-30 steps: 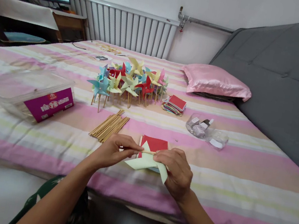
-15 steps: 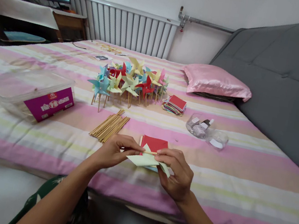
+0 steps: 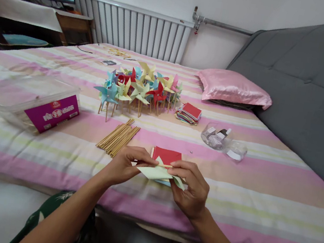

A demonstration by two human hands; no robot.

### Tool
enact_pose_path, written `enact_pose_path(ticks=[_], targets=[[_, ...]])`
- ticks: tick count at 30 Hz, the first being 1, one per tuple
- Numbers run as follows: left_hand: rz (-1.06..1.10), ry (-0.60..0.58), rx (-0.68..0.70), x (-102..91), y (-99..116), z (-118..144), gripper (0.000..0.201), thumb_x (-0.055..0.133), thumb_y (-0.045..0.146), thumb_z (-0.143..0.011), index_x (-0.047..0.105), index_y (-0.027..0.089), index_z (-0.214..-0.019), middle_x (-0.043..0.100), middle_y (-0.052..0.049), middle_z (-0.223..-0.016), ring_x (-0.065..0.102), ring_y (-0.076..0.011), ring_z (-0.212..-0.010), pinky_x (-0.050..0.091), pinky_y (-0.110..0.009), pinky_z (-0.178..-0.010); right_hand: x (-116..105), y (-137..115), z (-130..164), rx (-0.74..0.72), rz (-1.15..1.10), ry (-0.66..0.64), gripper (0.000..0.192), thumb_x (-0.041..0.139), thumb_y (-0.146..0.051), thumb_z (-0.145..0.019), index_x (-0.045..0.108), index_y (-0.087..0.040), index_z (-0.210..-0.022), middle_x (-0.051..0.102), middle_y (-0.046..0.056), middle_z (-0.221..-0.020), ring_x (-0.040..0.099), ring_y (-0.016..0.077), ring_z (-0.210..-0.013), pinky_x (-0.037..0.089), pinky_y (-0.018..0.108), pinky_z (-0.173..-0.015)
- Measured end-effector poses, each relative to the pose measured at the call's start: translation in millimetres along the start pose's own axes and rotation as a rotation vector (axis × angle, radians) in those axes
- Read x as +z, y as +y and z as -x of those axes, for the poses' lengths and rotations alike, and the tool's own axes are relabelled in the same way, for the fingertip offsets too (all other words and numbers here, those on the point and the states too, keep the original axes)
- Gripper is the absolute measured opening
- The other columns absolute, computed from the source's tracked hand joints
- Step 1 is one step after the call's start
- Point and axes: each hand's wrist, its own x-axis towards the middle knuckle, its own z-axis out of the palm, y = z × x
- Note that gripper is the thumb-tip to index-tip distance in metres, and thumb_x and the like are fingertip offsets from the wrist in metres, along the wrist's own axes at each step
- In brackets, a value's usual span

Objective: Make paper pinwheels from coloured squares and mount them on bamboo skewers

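Between my hands, over the bed's near edge, is a pale green paper pinwheel (image 3: pixel 155 173) with a thin wooden stick (image 3: pixel 165 165) lying along its back. My left hand (image 3: pixel 128 163) is closed, thumb and fingers pinching the stick's left part. On the other side my right hand (image 3: pixel 190 186) is closed too, pinching the pinwheel and the stick's right end; its fingers hide where the two meet. Beneath them lies a stack of coloured paper squares (image 3: pixel 170 156), red on top. Left of it rests a bundle of wooden sticks (image 3: pixel 118 138).
Several finished pinwheels (image 3: pixel 141 87) stand mid-bed. Right of them are another paper stack (image 3: pixel 188 112), a clear tub of small packets (image 3: pixel 215 136) and a clear lid (image 3: pixel 235 152). A large plastic box (image 3: pixel 49 109) sits left; a pink pillow (image 3: pixel 234 89) lies by the headboard.
My left hand has shifted very slightly along the stick to the right. The pinwheel and my right hand are nearly where they were.
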Motion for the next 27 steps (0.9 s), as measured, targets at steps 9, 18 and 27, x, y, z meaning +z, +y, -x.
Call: enact_pose_path(ticks=[9, 18, 27], targets=[[0.023, -0.005, -0.024, 0.3, -0.3, -0.3, 0.016, 0.063, 0.021, -0.077, 0.076, 0.021, -0.087, 0.071, -0.009, -0.075, 0.061, -0.0173, -0.066, 0.044, -0.025, -0.058, -0.8, -0.7, -0.9, 0.026, -0.006, 0.004, 0.018, 0.059, -0.009, -0.076, 0.064, -0.021, -0.088, 0.065, 0.007, -0.086, 0.063, 0.0186, -0.081, 0.053, 0.032, -0.067], [-0.006, -0.024, 0.031, 1.1, -1.3, -0.2, 0.018, 0.061, 0.02, -0.078, 0.075, 0.022, -0.089, 0.071, -0.009, -0.076, 0.063, -0.0183, -0.068, 0.047, -0.027, -0.06, -1.3, -0.9, -1.3, 0.038, -0.028, 0.009, 0.02, 0.061, -0.008, -0.075, 0.063, -0.022, -0.088, 0.065, 0.005, -0.08, 0.063, 0.0183, -0.078, 0.053, 0.032, -0.066], [0.009, 0.02, 0.03, 3.1, -2.2, -0.3, 0.017, 0.062, 0.019, -0.077, 0.075, 0.021, -0.088, 0.07, -0.009, -0.076, 0.063, -0.0181, -0.068, 0.047, -0.026, -0.059, -1.8, -0.9, -0.7, 0.048, -0.032, -0.002, 0.022, 0.063, -0.005, -0.072, 0.064, -0.02, -0.088, 0.065, 0.006, -0.088, 0.063, 0.0182, -0.083, 0.053, 0.032, -0.07]])
